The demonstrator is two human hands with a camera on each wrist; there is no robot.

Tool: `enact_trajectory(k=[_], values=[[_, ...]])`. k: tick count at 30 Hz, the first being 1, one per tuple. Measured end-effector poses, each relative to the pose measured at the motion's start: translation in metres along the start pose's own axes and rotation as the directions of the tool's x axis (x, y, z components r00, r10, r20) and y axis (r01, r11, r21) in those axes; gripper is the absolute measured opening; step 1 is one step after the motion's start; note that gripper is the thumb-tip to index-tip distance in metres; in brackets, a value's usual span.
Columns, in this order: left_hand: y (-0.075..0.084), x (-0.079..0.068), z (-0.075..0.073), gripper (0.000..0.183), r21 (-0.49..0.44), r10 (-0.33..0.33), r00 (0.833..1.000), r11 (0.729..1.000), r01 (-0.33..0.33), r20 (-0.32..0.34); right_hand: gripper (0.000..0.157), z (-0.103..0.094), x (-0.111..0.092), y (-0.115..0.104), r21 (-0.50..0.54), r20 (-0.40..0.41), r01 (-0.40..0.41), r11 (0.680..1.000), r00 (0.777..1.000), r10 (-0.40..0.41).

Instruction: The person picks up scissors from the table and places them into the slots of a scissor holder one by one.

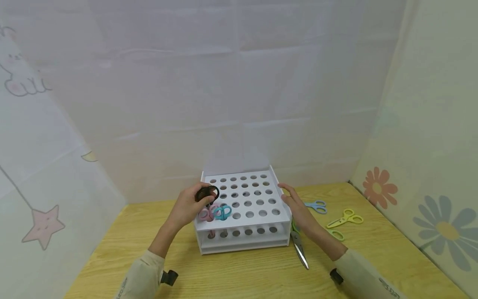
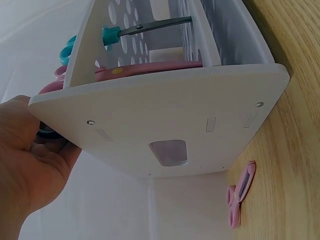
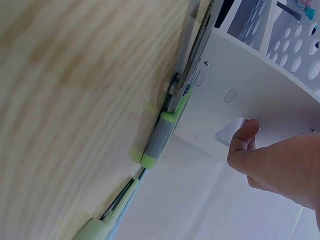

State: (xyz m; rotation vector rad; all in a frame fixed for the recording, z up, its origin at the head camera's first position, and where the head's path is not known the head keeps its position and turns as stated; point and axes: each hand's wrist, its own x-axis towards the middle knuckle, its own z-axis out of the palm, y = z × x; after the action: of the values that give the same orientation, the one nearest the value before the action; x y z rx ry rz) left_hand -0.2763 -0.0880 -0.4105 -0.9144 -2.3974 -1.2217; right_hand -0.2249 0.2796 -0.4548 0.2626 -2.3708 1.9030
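Note:
A white rack [image 1: 242, 224] with rows of round holes stands on the table. At its left side, my left hand [image 1: 189, 206] pinches scissors by their black handles [image 1: 203, 193] over the top panel; their blades are hidden. Teal-handled scissors [image 1: 222, 213] and pink scissors [image 1: 205, 214] stand in front holes close by. Below the panel, the left wrist view shows the teal pair's blades [image 2: 157, 25] and the pink pair's shaft [image 2: 150, 67]. My right hand [image 1: 298, 209] is at the rack's right side, fingertips by the top edge and the side cutout [image 3: 230, 132], holding nothing.
Right of the rack lie large scissors [image 1: 298, 248] with green handles, blue-handled scissors [image 1: 317, 206], yellow scissors [image 1: 346, 218] and a green handle [image 1: 337, 235] partly behind my forearm. Another pink pair of scissors [image 2: 241, 195] lies left of the rack. Fabric walls surround the table.

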Motion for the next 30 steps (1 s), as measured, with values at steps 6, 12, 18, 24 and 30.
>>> enact_trajectory(k=[6, 12, 18, 24, 30], values=[[0.0005, 0.0010, -0.0006, 0.034, -0.004, -0.002, 1.000, 1.000, 0.002, 0.002, 0.047, -0.0001, 0.0006, -0.0019, -0.008, 0.005, 0.004, 1.000, 1.000, -0.004], [0.0002, 0.0032, -0.0019, 0.033, -0.020, -0.007, 1.000, 1.000, 0.007, 0.025, 0.048, 0.0003, -0.0002, -0.0026, 0.000, 0.009, 0.014, 1.000, 1.000, -0.014], [-0.0013, 0.0025, -0.0029, 0.034, -0.019, 0.014, 0.999, 1.000, -0.014, 0.032, 0.047, 0.0009, 0.0007, -0.0008, 0.007, 0.011, 0.011, 1.000, 1.000, -0.011], [-0.0018, 0.0028, -0.0015, 0.032, -0.037, 0.016, 1.000, 0.999, -0.015, 0.018, 0.047, 0.0003, 0.0018, 0.0011, -0.007, 0.005, 0.017, 1.000, 1.000, -0.017], [0.0005, 0.0023, -0.0002, 0.030, -0.088, 0.018, 1.000, 0.996, -0.017, 0.017, 0.047, 0.0010, -0.0006, -0.0006, -0.001, 0.013, 0.016, 1.000, 1.000, -0.016]])
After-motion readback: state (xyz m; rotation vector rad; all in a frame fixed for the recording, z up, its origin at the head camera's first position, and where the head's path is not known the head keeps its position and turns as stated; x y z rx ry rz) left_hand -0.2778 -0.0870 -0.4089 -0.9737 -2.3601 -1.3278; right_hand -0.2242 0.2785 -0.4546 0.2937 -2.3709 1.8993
